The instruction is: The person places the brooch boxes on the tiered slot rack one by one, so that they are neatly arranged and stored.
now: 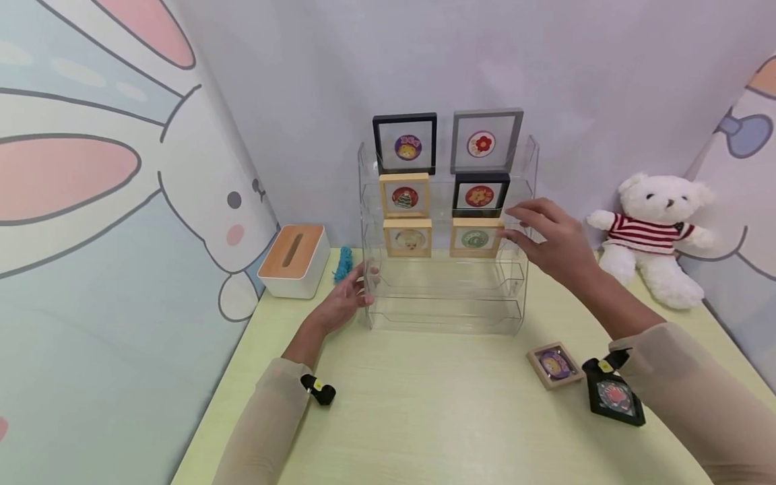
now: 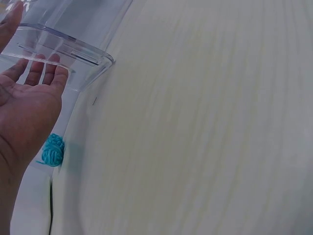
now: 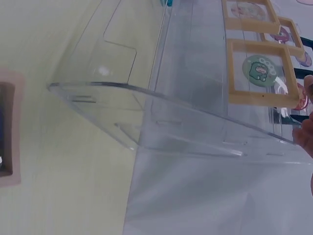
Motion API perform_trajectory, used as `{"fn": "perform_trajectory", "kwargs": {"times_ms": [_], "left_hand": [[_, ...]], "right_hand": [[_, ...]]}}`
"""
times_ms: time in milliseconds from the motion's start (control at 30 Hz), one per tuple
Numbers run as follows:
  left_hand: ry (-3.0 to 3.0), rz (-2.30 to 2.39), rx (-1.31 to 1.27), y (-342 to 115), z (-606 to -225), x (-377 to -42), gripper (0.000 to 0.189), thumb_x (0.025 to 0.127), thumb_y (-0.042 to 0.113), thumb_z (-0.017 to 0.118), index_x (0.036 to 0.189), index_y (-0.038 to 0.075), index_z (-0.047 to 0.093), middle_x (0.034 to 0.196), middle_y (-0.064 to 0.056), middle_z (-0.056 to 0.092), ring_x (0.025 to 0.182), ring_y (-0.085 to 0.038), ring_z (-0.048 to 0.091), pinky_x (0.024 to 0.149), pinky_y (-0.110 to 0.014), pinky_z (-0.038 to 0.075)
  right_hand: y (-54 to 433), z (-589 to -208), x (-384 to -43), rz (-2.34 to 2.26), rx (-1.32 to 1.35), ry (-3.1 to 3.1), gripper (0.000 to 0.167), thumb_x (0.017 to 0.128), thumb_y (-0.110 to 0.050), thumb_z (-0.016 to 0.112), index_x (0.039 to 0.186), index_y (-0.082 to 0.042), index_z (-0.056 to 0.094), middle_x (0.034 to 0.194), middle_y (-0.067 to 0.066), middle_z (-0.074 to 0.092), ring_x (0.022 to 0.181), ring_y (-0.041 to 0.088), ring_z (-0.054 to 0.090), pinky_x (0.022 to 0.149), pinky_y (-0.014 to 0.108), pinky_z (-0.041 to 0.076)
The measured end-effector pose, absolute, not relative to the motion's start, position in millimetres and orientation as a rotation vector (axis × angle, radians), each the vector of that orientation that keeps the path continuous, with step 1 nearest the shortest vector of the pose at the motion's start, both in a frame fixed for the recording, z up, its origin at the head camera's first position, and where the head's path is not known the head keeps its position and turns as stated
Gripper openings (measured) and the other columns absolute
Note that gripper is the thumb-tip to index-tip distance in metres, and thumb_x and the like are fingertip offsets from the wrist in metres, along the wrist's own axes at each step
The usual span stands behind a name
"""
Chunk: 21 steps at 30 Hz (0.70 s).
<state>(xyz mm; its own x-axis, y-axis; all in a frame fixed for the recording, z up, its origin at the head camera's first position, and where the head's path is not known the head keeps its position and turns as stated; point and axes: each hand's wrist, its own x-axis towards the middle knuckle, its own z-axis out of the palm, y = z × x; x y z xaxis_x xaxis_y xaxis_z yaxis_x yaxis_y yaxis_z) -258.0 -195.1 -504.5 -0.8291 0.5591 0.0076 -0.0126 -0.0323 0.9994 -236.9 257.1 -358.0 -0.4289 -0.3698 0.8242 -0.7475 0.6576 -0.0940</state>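
A clear acrylic tiered rack (image 1: pixel 445 316) stands against the back wall, with several small framed badges in its upper tiers. My left hand (image 1: pixel 344 300) holds the rack's left side panel, its thumb in front; the left wrist view shows its fingers (image 2: pixel 51 73) at the clear plastic. At the right side my right hand (image 1: pixel 554 242) hovers by a light wood frame with a green badge (image 1: pixel 475 238), thumb and forefinger apart. In the right wrist view that wood frame (image 3: pixel 261 100) stands upright, fingertips (image 3: pixel 303 139) close to its corner; whether they touch is unclear.
On the table at front right lie a wood frame with a purple badge (image 1: pixel 554 366) and a black frame (image 1: pixel 615 397). A white teddy bear (image 1: pixel 655 236) sits at right. A wood-topped tissue box (image 1: pixel 295 261) and a blue yarn bundle (image 1: pixel 343 264) stand at left.
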Motion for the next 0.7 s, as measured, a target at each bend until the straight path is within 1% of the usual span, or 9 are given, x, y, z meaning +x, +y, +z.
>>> {"fn": "perform_trajectory", "kwargs": {"times_ms": [67,167,300,367,433,533,600,633,700], "left_hand": [[1.845,1.918,0.579,-195,-504,-258,0.089,0.108,-0.006,0.054,0.18,0.022,0.009,0.182,-0.018,0.019,0.169,-0.04,0.018,0.13,-0.062,0.027],[1.842,1.919,0.58,-196,-504,-257,0.089,0.108,-0.004,0.055,0.18,0.022,0.009,0.182,-0.019,0.018,0.169,-0.04,0.018,0.13,-0.062,0.027],[1.838,1.923,0.581,-197,-504,-256,0.089,0.109,-0.001,0.058,0.18,0.023,0.01,0.182,-0.022,0.015,0.169,-0.039,0.018,0.13,-0.062,0.028],[1.837,1.924,0.58,-197,-504,-256,0.089,0.109,0.0,0.059,0.179,0.024,0.011,0.182,-0.023,0.014,0.169,-0.039,0.019,0.129,-0.062,0.028],[1.833,1.927,0.579,-197,-504,-256,0.088,0.109,-0.001,0.058,0.179,0.024,0.011,0.182,-0.024,0.014,0.169,-0.039,0.019,0.129,-0.062,0.028],[1.835,1.925,0.573,-196,-504,-256,0.087,0.109,-0.003,0.056,0.179,0.023,0.011,0.182,-0.023,0.015,0.169,-0.039,0.019,0.129,-0.062,0.028],[1.837,1.926,0.568,-196,-503,-256,0.087,0.109,-0.003,0.056,0.179,0.023,0.011,0.182,-0.022,0.017,0.169,-0.039,0.019,0.128,-0.06,0.029],[1.839,1.924,0.568,-196,-502,-256,0.087,0.109,-0.003,0.056,0.179,0.023,0.011,0.182,-0.022,0.017,0.169,-0.039,0.019,0.128,-0.06,0.029],[1.838,1.925,0.567,-196,-502,-255,0.087,0.109,-0.003,0.057,0.179,0.024,0.012,0.182,-0.022,0.018,0.169,-0.039,0.02,0.128,-0.058,0.03]], "right_hand": [[265,-358,-233,0.606,0.872,-2.01,0.037,0.097,-0.029,0.086,0.122,-0.001,0.082,0.11,0.021,0.075,0.088,0.034,0.073,0.083,0.023,0.05],[280,-359,-226,0.624,0.863,-1.993,0.052,0.105,-0.051,0.072,0.12,-0.002,0.083,0.107,0.021,0.076,0.085,0.035,0.073,0.088,0.01,0.042],[303,-366,-216,0.619,0.806,-2.059,0.067,0.103,-0.065,0.066,0.119,-0.003,0.083,0.107,0.019,0.078,0.082,0.032,0.073,0.091,0.002,0.039],[317,-371,-209,0.614,0.771,-2.119,0.071,0.101,-0.07,0.064,0.12,-0.004,0.084,0.107,0.016,0.078,0.083,0.024,0.074,0.09,0.001,0.039],[331,-377,-200,0.628,0.733,-2.194,0.06,0.099,-0.061,0.075,0.122,-0.005,0.083,0.109,0.013,0.079,0.086,0.006,0.072,0.09,0.0,0.04],[351,-390,-186,0.67,0.672,-2.291,0.039,0.089,-0.026,0.095,0.122,-0.008,0.084,0.108,0.004,0.078,0.092,-0.02,0.062,0.085,0.001,0.044],[362,-401,-175,0.708,0.614,-2.361,0.047,0.077,-0.004,0.099,0.121,-0.01,0.084,0.11,-0.01,0.076,0.095,-0.028,0.057,0.082,0.001,0.046],[368,-407,-169,0.723,0.587,-2.392,0.052,0.072,0.002,0.099,0.12,-0.011,0.084,0.111,-0.015,0.073,0.095,-0.029,0.056,0.08,0.002,0.047],[379,-421,-157,0.759,0.537,-2.452,0.048,0.075,0.001,0.098,0.119,-0.014,0.085,0.113,-0.026,0.067,0.093,-0.028,0.058,0.076,0.003,0.048]]}}
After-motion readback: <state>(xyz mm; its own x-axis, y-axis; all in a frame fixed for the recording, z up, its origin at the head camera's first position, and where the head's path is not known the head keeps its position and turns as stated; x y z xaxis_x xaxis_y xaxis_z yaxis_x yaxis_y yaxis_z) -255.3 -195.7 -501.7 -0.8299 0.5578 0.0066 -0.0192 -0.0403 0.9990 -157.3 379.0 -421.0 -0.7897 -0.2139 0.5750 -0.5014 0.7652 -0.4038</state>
